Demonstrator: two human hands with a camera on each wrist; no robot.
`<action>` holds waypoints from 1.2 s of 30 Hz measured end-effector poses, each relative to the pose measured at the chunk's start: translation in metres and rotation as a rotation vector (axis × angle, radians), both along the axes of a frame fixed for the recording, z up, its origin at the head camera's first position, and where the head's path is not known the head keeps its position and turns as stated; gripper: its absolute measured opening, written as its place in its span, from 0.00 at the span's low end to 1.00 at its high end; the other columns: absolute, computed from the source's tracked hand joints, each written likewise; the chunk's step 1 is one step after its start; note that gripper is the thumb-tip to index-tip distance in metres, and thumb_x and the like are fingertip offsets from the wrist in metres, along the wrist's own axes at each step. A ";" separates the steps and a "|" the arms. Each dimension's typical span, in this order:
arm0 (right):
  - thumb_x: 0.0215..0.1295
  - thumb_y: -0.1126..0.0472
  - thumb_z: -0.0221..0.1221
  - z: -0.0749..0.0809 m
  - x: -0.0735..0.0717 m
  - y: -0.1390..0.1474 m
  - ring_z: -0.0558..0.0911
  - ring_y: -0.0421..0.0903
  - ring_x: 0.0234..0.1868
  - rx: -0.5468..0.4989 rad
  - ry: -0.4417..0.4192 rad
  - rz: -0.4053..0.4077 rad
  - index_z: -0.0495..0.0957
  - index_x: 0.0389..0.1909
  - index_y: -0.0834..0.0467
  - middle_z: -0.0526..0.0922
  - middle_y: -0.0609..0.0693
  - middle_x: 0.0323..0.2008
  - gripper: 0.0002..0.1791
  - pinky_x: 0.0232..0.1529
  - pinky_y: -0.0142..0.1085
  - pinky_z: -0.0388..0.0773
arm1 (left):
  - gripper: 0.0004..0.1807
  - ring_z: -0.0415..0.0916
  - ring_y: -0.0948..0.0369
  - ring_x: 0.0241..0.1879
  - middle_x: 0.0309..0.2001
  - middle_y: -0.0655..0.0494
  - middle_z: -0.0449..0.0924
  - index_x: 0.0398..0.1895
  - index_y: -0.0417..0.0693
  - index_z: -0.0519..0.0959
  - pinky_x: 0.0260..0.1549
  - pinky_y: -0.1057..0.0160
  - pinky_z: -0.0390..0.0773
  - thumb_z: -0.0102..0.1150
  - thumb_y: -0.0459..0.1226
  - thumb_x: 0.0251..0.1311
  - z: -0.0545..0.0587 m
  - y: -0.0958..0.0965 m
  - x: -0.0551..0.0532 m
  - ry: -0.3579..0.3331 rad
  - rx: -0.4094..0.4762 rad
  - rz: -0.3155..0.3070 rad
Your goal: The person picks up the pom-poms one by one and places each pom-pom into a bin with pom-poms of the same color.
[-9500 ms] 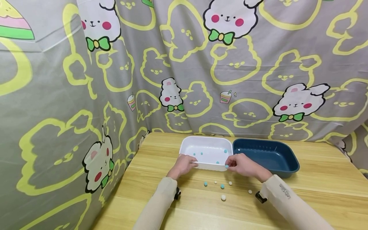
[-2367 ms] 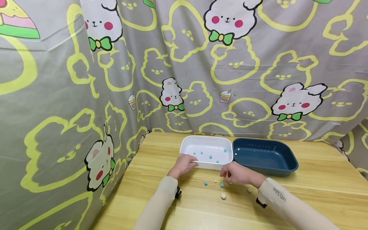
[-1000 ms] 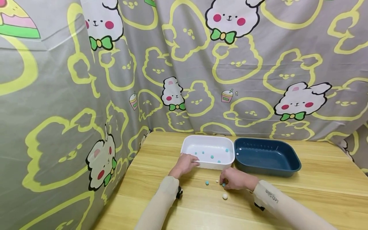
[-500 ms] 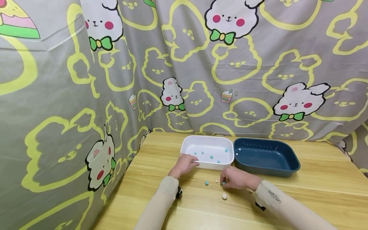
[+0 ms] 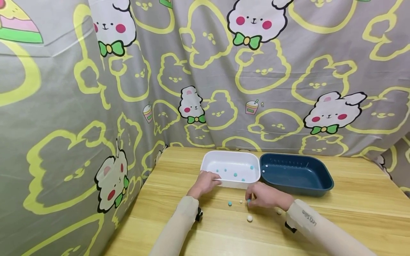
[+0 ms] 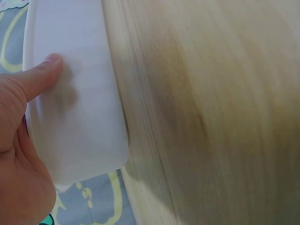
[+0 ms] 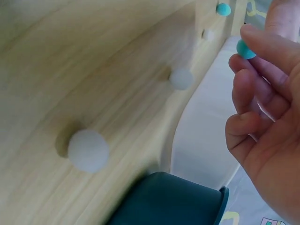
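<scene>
My left hand (image 5: 205, 182) grips the near rim of a white plastic basin (image 5: 235, 185); in the left wrist view its thumb lies along the outer wall. My right hand (image 5: 266, 195) pinches a small turquoise ball (image 7: 244, 49) between thumb and fingertips, low over the table in front of the basin. On the wood lie another turquoise ball (image 5: 230, 203), a tiny white ball (image 5: 241, 202) and a bigger white ball (image 5: 250, 218). One more white ball (image 5: 279, 212) sits by my right wrist. Several turquoise balls (image 5: 235, 174) rest inside the white basin.
A dark blue basin (image 5: 320, 192) stands right beside the white one, with two small white balls (image 5: 263, 171) at its left end. Both stand toward the back of the wooden table (image 5: 224, 238). A patterned curtain (image 5: 217, 78) hangs behind and to the left.
Earlier, a turquoise ball went into the white basin and a second white ball into the blue one. Since then my right hand has pinched another turquoise ball and raised it slightly. Left hand stays.
</scene>
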State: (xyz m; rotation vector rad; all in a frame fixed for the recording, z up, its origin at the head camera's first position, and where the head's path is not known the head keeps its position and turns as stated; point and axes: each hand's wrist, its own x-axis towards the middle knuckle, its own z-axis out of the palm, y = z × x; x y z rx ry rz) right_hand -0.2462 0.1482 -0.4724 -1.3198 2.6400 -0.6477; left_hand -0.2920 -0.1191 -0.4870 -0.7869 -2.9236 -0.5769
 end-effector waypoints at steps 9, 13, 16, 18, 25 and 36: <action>0.58 0.64 0.64 0.009 0.001 0.004 0.72 0.32 0.25 -0.027 0.000 -0.020 0.83 0.33 0.55 0.78 0.36 0.29 0.02 0.28 0.29 0.72 | 0.07 0.77 0.71 0.33 0.29 0.70 0.84 0.28 0.59 0.85 0.48 0.59 0.61 0.60 0.45 0.60 -0.001 0.000 -0.001 0.007 -0.007 -0.004; 0.59 0.64 0.63 0.014 0.000 0.005 0.72 0.32 0.25 -0.047 0.007 -0.036 0.83 0.33 0.56 0.79 0.37 0.29 0.02 0.28 0.30 0.72 | 0.07 0.77 0.71 0.33 0.29 0.70 0.84 0.27 0.58 0.85 0.48 0.59 0.61 0.60 0.45 0.60 -0.002 0.000 -0.002 0.012 -0.012 -0.003; 0.59 0.64 0.63 0.017 -0.001 0.006 0.72 0.32 0.26 -0.065 0.018 -0.040 0.83 0.33 0.56 0.78 0.37 0.30 0.02 0.28 0.30 0.73 | 0.08 0.77 0.71 0.33 0.30 0.70 0.84 0.27 0.59 0.85 0.48 0.60 0.61 0.60 0.45 0.60 -0.003 0.000 -0.002 0.010 -0.009 -0.002; 0.60 0.62 0.63 0.018 -0.001 0.007 0.73 0.32 0.26 -0.079 0.023 -0.041 0.83 0.33 0.55 0.78 0.37 0.29 0.02 0.29 0.30 0.73 | 0.08 0.77 0.71 0.33 0.30 0.70 0.84 0.27 0.59 0.85 0.48 0.60 0.61 0.60 0.45 0.60 -0.003 0.000 -0.003 0.012 -0.007 -0.003; 0.61 0.60 0.63 0.023 -0.002 0.010 0.73 0.32 0.27 -0.099 0.023 -0.059 0.83 0.34 0.52 0.78 0.34 0.29 0.02 0.29 0.30 0.74 | 0.07 0.78 0.70 0.35 0.30 0.70 0.84 0.28 0.59 0.85 0.47 0.60 0.61 0.60 0.45 0.60 -0.002 0.000 -0.002 0.014 -0.010 -0.004; 0.60 0.61 0.63 0.030 -0.005 0.016 0.73 0.33 0.26 -0.134 0.017 -0.099 0.83 0.35 0.49 0.78 0.35 0.30 0.04 0.29 0.31 0.74 | 0.06 0.78 0.69 0.35 0.31 0.68 0.84 0.28 0.57 0.85 0.48 0.59 0.61 0.61 0.44 0.60 0.000 0.000 0.000 0.010 0.005 -0.009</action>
